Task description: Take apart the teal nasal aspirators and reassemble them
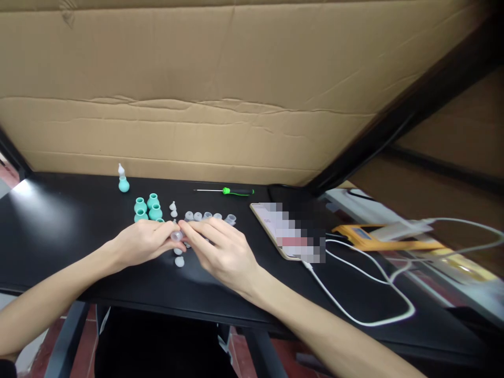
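My left hand (147,242) and my right hand (220,252) meet over the black table, both with fingers closed on a small translucent cup-like part (177,236). Beyond my left hand stand several open-topped teal bulbs (153,201). A row of clear plastic rings (207,216) lies just past my right hand, which partly covers it. Small white nozzle tips (173,207) lie between the bulbs and the rings, and another white tip (179,261) is nearer me. One teal bulb with a clear collar and white tip (123,184) stands upright at the back left.
A green-and-black screwdriver (238,191) lies at the back. To the right are a phone (289,233) with a white cable (368,324) and a yellow tool (360,237). A cardboard wall (205,131) rises behind the black table (79,210).
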{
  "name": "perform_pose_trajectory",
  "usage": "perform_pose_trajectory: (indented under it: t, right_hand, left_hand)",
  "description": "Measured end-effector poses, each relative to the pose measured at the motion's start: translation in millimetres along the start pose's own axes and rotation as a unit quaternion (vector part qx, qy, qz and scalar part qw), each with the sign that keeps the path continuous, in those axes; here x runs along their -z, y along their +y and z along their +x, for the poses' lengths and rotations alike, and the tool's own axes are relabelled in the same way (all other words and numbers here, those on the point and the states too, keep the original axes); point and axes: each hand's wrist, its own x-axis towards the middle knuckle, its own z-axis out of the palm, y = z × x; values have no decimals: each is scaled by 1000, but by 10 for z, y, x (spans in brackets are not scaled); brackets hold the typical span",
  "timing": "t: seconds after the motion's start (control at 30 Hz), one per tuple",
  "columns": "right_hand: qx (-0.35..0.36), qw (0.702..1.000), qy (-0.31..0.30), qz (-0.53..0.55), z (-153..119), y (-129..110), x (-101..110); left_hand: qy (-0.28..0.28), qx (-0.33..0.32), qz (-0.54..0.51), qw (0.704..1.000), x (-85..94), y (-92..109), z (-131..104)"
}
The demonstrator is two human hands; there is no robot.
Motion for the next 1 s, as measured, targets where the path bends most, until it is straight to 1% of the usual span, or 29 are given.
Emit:
perform_pose_trajectory:
  t: [0.13, 0.2, 0.3, 0.43, 0.5, 0.6, 0.67, 0.77, 0.87, 1.0]
  right_hand:
    - [46, 997, -3, -62, 7, -2, 34]
    - [54, 996, 2, -67, -12, -6, 25]
    - [27, 999, 22, -33, -52, -9, -18]
    - [-38, 995, 71, 56, -43, 13, -75]
    - [-63, 988, 73, 120, -8, 38, -84]
    - [-65, 979, 57, 185, 40, 64, -69]
    - [-61, 979, 56, 187, 57, 57, -44]
    - [-44, 981, 74, 175, 66, 17, -4]
    - [-28, 982, 75, 170, 64, -9, 13]
    - [-22, 984, 53, 171, 49, 9, -5]
  left_hand:
    - [-32, 16, -17, 999, -3, -28, -3]
    - [-33, 21, -23, 999, -11, -39, -4]
    - [-8, 32, -26, 999, -40, -52, -6]
    - [31, 48, -28, 998, -87, -91, -19]
    - [45, 32, -25, 998, -98, -118, -30]
    - [61, -10, -19, 998, -93, -131, -45]
    - [72, -18, -19, 997, -81, -106, -47]
    - [99, -13, -32, 994, -64, -45, -35]
    - [120, -35, -37, 991, -57, -4, -21]
    - [91, -48, -48, 994, -55, 2, -29]
